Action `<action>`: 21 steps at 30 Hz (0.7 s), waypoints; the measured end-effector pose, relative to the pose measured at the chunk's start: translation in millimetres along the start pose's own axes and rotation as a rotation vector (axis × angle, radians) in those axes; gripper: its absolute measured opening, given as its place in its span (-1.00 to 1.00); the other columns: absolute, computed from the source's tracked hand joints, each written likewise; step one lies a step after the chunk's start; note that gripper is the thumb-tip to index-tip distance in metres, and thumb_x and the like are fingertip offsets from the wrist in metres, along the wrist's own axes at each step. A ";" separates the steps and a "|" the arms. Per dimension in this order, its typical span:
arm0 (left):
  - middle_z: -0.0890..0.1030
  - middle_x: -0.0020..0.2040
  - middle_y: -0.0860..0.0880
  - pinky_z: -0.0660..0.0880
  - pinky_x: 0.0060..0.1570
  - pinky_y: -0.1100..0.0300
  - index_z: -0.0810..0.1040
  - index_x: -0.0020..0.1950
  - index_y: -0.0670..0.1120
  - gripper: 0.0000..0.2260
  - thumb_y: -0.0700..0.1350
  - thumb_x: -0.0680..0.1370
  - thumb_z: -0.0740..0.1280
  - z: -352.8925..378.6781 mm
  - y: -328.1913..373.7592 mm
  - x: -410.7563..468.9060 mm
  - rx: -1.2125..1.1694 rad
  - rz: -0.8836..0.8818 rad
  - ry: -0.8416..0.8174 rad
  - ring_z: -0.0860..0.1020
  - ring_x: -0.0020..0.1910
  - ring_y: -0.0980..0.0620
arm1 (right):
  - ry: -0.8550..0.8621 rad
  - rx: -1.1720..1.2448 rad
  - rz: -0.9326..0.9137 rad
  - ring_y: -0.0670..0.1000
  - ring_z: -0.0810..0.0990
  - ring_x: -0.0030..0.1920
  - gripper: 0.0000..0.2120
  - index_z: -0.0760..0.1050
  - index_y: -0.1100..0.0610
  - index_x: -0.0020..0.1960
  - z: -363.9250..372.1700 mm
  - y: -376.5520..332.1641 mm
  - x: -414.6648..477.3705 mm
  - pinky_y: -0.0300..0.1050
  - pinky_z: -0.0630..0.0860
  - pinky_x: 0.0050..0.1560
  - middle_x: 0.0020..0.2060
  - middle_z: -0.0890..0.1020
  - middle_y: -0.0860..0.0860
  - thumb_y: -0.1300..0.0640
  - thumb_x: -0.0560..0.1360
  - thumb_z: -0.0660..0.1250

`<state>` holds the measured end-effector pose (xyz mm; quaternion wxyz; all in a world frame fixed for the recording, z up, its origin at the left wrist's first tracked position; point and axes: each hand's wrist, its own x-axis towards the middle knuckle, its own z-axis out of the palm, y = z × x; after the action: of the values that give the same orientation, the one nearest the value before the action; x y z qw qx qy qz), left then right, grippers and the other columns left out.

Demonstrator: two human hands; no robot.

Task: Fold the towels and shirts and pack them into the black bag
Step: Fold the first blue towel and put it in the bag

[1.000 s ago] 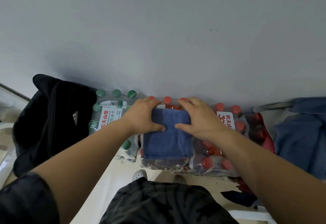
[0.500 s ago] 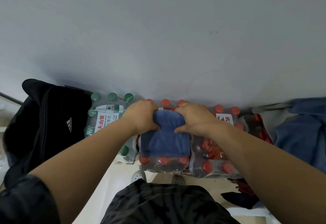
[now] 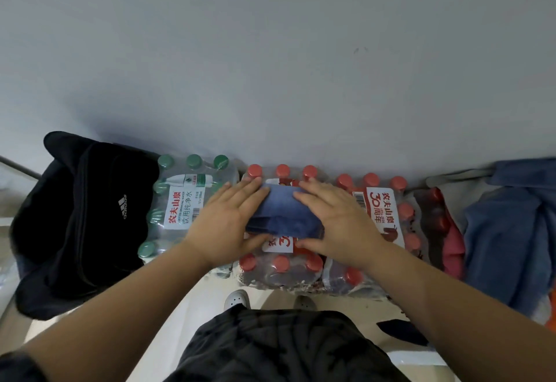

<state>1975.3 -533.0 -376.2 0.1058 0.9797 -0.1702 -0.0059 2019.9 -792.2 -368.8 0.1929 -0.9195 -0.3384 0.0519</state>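
The folded towel (image 3: 282, 213) lies on the far half of the red-capped pack (image 3: 279, 264), left hand (image 3: 224, 222) and right hand (image 3: 337, 222) pressing its ends flat-fingered; folding looks finished, so next comes gripping it and carrying it left to the bag (image 3: 84, 219).

head cam | looks forward-down | close over hands (image 3: 279, 225) | faces wall (image 3: 270, 50)
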 end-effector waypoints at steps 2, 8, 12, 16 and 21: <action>0.23 0.59 -0.10 0.19 0.51 -0.16 0.22 0.59 -0.06 -0.23 0.35 0.51 0.20 6.9 -0.1 -14.9 0.029 0.013 -0.060 0.21 0.57 -0.09 | -0.036 -0.012 -0.024 0.00 0.19 0.57 -0.26 0.32 0.04 0.54 9.3 -1.6 -10.5 0.02 0.08 0.57 0.55 0.31 -0.02 -0.25 0.47 0.37; 0.05 0.64 0.01 0.02 0.56 -0.19 0.12 0.63 0.01 -0.36 0.30 0.63 -0.06 7.4 5.6 -24.6 -0.070 -0.031 -0.083 -0.03 0.62 0.03 | -0.142 0.012 -0.015 -0.18 -0.17 0.60 -0.39 0.15 -0.01 0.60 23.5 -9.3 -28.9 -0.04 -0.12 0.60 0.59 0.04 -0.15 -0.26 0.64 0.03; -0.07 0.64 0.06 -0.16 0.57 -0.17 -0.06 0.65 0.05 -0.37 0.27 0.61 -0.20 -0.1 22.4 14.1 -0.108 -0.139 -0.064 -0.13 0.62 0.05 | -0.117 0.007 -0.009 -0.20 -0.17 0.59 -0.41 0.19 0.00 0.59 25.5 -9.5 -26.6 -0.05 -0.11 0.59 0.58 0.07 -0.16 -0.24 0.64 0.04; -0.13 0.65 0.06 -0.19 0.55 -0.23 -0.13 0.65 0.05 -0.34 0.28 0.57 -0.29 15.1 28.5 41.1 -0.061 -0.166 -0.134 -0.17 0.62 0.03 | -0.076 0.151 0.029 -0.13 0.11 0.58 -0.43 0.38 0.03 0.51 19.4 -8.2 -19.5 0.00 0.09 0.59 0.54 0.31 -0.09 -0.24 0.62 0.04; -0.04 0.65 0.02 -0.17 0.54 -0.22 -0.09 0.64 0.02 -0.35 0.26 0.59 -0.26 34.6 28.2 35.5 0.006 -0.217 -0.131 -0.14 0.62 -0.02 | 0.048 0.112 0.214 0.05 0.29 0.50 -0.48 0.36 -0.02 0.52 7.4 -7.4 8.9 0.05 0.19 0.53 0.51 0.37 -0.01 -0.16 0.60 0.22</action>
<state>1997.7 -578.0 -403.2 0.0903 0.9902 -0.0697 -0.0810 2020.5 -779.0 -372.4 0.2454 -0.9391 -0.2303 0.0690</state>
